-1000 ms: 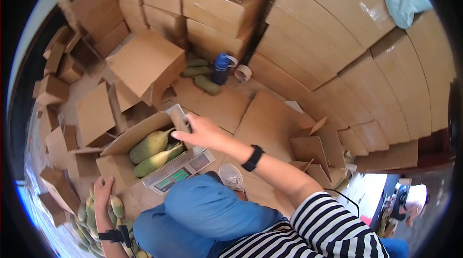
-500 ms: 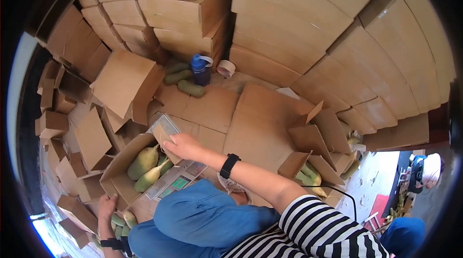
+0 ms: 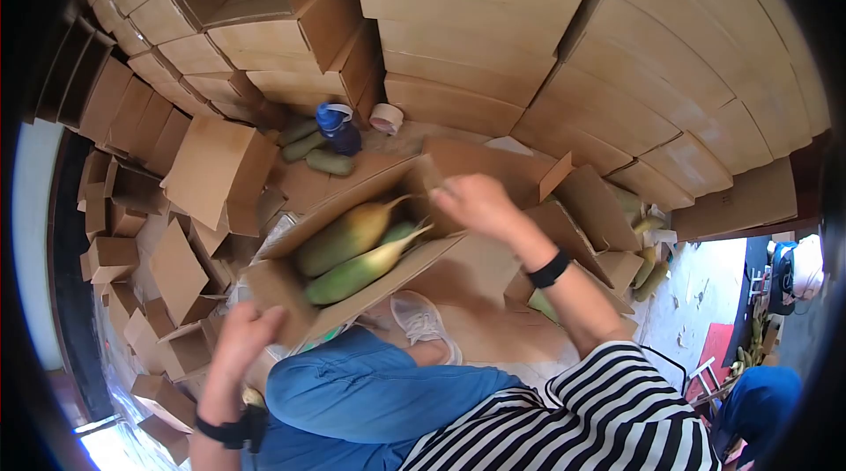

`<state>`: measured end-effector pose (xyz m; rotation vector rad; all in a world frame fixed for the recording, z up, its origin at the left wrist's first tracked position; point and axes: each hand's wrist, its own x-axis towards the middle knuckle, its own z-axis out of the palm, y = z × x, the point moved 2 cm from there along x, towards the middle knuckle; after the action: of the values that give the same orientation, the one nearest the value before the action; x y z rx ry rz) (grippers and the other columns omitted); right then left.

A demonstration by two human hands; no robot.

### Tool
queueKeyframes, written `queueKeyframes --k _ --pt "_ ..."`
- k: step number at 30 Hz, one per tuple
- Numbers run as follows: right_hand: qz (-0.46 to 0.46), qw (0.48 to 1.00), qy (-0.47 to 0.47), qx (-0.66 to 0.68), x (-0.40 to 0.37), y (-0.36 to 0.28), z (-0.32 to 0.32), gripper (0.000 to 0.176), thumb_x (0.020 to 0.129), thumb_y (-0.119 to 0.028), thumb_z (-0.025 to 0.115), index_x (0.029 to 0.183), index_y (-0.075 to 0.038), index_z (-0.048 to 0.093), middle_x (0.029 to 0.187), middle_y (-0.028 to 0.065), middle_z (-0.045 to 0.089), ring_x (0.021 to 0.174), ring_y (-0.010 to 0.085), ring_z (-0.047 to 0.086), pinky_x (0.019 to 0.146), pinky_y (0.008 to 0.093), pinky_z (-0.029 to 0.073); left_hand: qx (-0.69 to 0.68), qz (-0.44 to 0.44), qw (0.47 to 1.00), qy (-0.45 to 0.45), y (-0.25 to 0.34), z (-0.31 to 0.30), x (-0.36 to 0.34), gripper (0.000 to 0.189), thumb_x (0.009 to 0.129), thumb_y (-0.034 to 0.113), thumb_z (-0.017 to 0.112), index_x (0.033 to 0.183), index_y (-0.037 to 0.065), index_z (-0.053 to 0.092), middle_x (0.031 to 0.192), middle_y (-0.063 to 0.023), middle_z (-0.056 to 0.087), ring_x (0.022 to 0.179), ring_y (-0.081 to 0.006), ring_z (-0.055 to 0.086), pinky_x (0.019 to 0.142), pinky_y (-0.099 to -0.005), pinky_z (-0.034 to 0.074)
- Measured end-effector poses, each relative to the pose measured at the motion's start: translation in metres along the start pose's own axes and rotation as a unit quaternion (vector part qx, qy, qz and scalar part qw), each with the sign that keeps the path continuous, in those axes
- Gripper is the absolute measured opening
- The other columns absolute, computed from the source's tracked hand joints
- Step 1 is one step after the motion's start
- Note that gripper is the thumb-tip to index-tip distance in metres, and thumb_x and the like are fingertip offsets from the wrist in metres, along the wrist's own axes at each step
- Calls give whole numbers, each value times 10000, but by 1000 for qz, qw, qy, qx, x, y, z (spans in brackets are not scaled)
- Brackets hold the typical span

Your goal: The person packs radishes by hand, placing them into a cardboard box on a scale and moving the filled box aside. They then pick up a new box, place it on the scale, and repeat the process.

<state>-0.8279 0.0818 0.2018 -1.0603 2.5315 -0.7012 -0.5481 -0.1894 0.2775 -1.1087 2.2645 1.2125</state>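
An open cardboard box (image 3: 275,288) is held between my two hands, above the floor and in front of my knees. Inside it lie several large green radishes (image 3: 359,277) with pale, tapering root ends. My left hand (image 3: 250,334) is closed on the box's near left end. At the opposite end, my right hand (image 3: 480,207) grips the upper edge, its fingers slightly blurred. Beneath the box, a pale flat device (image 3: 280,229) shows only in part.
Stacked cartons (image 3: 476,48) form a wall at the back and right. A blue bottle (image 3: 338,129), a tape roll (image 3: 386,118) and green radishes (image 3: 330,162) are on the floor behind. Open boxes (image 3: 183,268) crowd the left; another open box (image 3: 590,215) stands right.
The box with the radishes has risen off the flat device and shifted to the right, toward me. Both hands moved with it, and the camera view has turned slightly.
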Motion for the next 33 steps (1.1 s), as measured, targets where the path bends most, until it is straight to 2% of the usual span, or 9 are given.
queueKeyframes --k 8,13,15,18,20,23,28,30,33 --pt "-10 972 28 -233 -3 131 -59 287 887 -322 565 812 -60 654 767 173 658 753 375 642 669 485 512 -264 -111 949 -130 31 257 55 190 869 230 653 833 43 661 605 -29 599 511 -132 562 431 -255 417" --pt "-44 941 -42 -333 -3 161 -31 243 872 -299 599 844 -65 660 832 118 684 816 328 659 675 443 526 -362 -203 854 -314 52 339 28 251 896 215 616 1002 -12 617 818 -88 650 637 -139 602 475 -261 435" --pt "-27 941 -26 -336 -8 180 -15 239 865 -287 616 910 -56 656 921 121 678 888 318 648 726 426 525 -157 40 948 -274 85 321 18 324 925 221 586 1115 -40 591 958 -99 650 856 -138 615 663 -273 490" --pt "27 959 41 -279 -14 175 -14 277 864 -276 615 1006 -39 605 1006 159 626 912 357 619 779 449 504 -187 85 929 -309 129 246 -2 361 959 225 547 1207 -36 560 1044 -84 639 1005 -130 573 848 -278 465" --pt "38 976 135 -168 -33 143 -40 338 865 -295 621 1067 -26 592 1043 165 619 989 363 596 824 442 498 -192 194 936 -222 122 196 -9 379 964 275 546 1231 5 535 864 -55 639 806 -139 623 701 -284 496" --pt "136 967 180 -119 -80 150 -63 365 861 -284 619 1111 -23 566 1078 188 600 1015 378 579 840 453 491 -185 198 959 -76 110 98 -37 280 945 149 571 1193 21 586 1035 -73 625 967 -128 585 857 -264 470" --pt "219 953 55 -200 -194 215 -77 425 825 -321 642 1140 -43 585 1114 201 617 1026 368 600 860 442 495 -150 116 966 175 34 -8 -91 301 964 158 523 1183 -44 566 1150 -120 607 1056 -181 577 942 -307 438" --pt "308 933 -73 -172 -220 230 -69 438 818 -348 646 1126 -39 605 1050 200 650 993 374 618 863 442 496 -85 94 964 236 -14 -32 -105 317 973 172 518 1201 -45 555 1178 -134 596 1092 -200 560 979 -326 415" --pt "301 953 -30 -19 -227 244 -52 420 820 -368 643 1055 -21 618 820 212 649 884 376 637 795 426 501 -22 84 956 279 -60 -45 -121 319 968 158 529 1222 -34 534 1196 -151 583 1070 -238 563 966 -334 416"
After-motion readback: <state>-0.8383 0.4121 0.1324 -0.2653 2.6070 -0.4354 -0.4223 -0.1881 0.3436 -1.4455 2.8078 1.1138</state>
